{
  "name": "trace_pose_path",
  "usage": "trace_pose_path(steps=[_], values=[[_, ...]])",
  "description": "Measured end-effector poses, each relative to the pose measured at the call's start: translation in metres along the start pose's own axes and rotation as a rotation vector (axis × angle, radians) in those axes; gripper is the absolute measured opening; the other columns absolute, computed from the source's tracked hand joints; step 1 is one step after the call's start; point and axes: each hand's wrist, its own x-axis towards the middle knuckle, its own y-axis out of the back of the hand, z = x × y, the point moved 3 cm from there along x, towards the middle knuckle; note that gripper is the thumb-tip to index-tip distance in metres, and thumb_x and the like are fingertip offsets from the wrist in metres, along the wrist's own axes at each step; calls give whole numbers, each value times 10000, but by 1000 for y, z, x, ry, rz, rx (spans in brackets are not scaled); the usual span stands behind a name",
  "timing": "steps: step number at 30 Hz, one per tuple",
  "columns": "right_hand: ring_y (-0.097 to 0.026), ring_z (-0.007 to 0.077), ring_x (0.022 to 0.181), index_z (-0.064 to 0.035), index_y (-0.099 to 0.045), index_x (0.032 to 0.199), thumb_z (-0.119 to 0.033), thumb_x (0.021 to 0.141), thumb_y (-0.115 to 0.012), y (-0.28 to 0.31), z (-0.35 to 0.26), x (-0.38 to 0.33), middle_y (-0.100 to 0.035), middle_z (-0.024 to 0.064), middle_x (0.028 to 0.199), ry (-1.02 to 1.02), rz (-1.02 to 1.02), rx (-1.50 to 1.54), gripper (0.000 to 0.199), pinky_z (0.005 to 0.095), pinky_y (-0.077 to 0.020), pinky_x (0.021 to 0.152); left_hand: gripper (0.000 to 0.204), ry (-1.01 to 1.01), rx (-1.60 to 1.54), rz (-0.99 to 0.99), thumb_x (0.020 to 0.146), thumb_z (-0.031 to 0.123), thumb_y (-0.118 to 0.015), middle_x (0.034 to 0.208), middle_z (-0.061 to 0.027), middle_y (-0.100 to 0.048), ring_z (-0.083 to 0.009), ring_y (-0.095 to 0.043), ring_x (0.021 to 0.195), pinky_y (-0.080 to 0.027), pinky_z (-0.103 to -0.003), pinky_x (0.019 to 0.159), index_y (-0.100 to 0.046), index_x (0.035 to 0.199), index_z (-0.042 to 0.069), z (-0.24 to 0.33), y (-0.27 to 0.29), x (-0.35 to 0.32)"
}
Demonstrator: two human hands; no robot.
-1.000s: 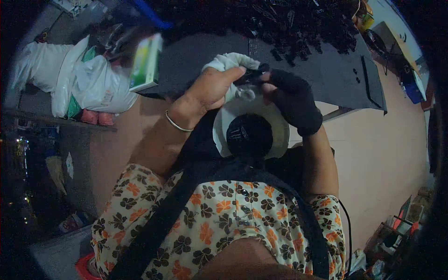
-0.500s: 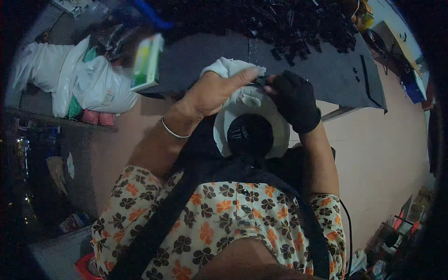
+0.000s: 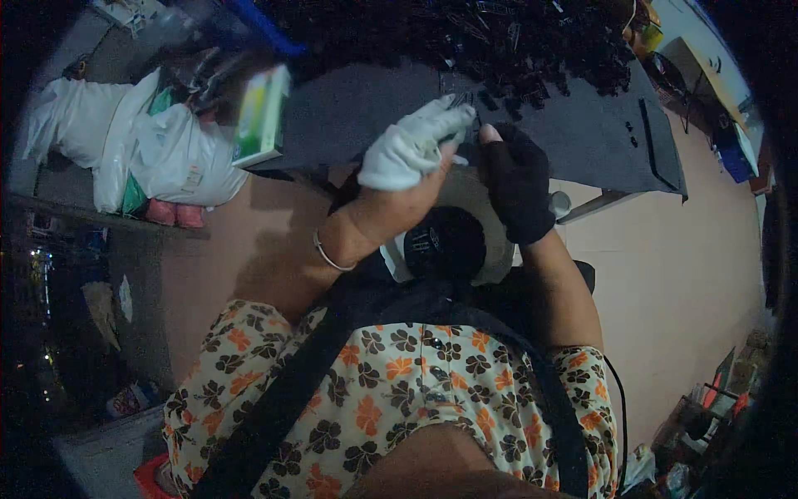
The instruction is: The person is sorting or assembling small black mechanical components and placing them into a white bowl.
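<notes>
My left hand (image 3: pixel 407 158), with a white glove over its fingers, is raised above my lap at the near edge of the grey table (image 3: pixel 349 108). Its fingers are pressed together, and a small thin dark piece (image 3: pixel 462 101) shows at their tips. Close beside it on the right is my right hand (image 3: pixel 517 179) in a black glove that leaves the thumb tip bare. Its fingers are curled, and whatever lies in them is hidden. Below both hands is a pale round tub (image 3: pixel 499 254) with a dark round middle, partly covered by my left hand.
A heap of small black parts (image 3: pixel 540 50) covers the far side of the table. A green and white box (image 3: pixel 261 116) stands at its left edge, near white plastic bags (image 3: pixel 179 150). A table leg (image 3: pixel 590 204) shows at right. Tools and bags lie lower right.
My left hand has turned and moved down over the tub, its gloved fingers now pointing away from me. My right hand has shifted slightly nearer and its thumb now points up.
</notes>
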Motion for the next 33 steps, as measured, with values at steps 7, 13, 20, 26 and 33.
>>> trace_pose_path(steps=[7,13,20,26,33], values=[[-457,69,526,-37,-559,810,-265,906,-461,-6,-5,-8,-512,3,594,52,-139,203,267,225,-368,491,366,-138,40,-87,760,-50,-510,1130,-224,-540,-375,-473,1126,-400,-381,916,-541,1122,0,14,-5,4],[-494,78,571,-26,-566,841,-224,899,-461,-8,-6,-9,-543,10,638,-144,-209,302,232,240,-401,521,404,-118,55,-62,737,-48,-537,1186,-240,-501,-369,-498,1096,-413,-366,901,-538,1137,12,12,-4,2],[-496,86,601,-13,-563,842,-243,862,-540,-2,-2,-3,-550,14,674,-274,-392,224,232,254,-418,551,367,-112,148,-161,771,28,-584,1140,-228,-540,-323,-563,1006,-439,-327,859,-541,1135,15,4,5,1],[-519,108,682,4,-572,841,-218,771,-677,3,5,1,-579,33,721,227,-77,81,256,282,-441,624,195,471,-423,-217,835,52,-535,988,-126,-623,-171,-604,897,-486,-266,776,-599,1010,-5,-9,-2,-7],[-547,117,710,-6,-586,885,-196,767,-671,10,-4,0,-593,60,733,-88,-287,74,240,284,-448,643,273,401,-612,-298,854,65,-514,948,-92,-624,-117,-560,855,-471,-233,711,-535,1103,-44,-12,2,-8]])
